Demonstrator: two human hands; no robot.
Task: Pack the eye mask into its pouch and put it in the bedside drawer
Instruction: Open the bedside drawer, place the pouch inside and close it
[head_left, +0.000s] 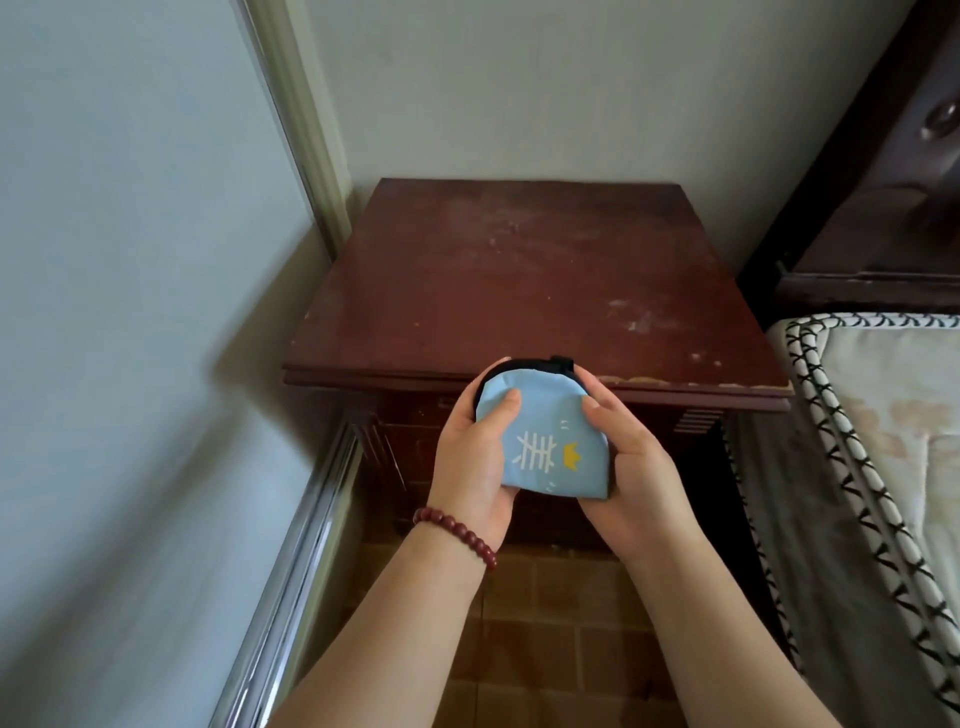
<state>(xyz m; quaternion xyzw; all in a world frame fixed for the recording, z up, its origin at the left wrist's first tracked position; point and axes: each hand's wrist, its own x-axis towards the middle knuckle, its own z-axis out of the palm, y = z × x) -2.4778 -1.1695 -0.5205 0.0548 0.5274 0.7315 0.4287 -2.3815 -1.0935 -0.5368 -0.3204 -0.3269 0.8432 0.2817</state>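
— Where is the pouch?

— The light blue pouch (545, 441) is held in the air just in front of the front edge of the bedside cabinet (519, 270), resting on nothing. A black rim, probably the eye mask (519, 365), shows along its curved top, so the mask looks nearly all the way in.

— And the hands?

— Both grip it. The left hand (475, 457), with a bead bracelet (457, 535) at the wrist, cups the left side with its thumb pressed on the printed face. The right hand (631, 467) does the same on the right side. I'd say the thumbs press down to flatten the fabric and keep the mask from sliding back out.

— Why hold it there?

— Probably to finish closing the mouth right by where it goes. The cabinet front (415, 431) is in shadow. I can't make out the drawer, but nothing stands pulled out, so a hand must come free to open it.

— Anything else?

— A mattress (883, 415) on the right.
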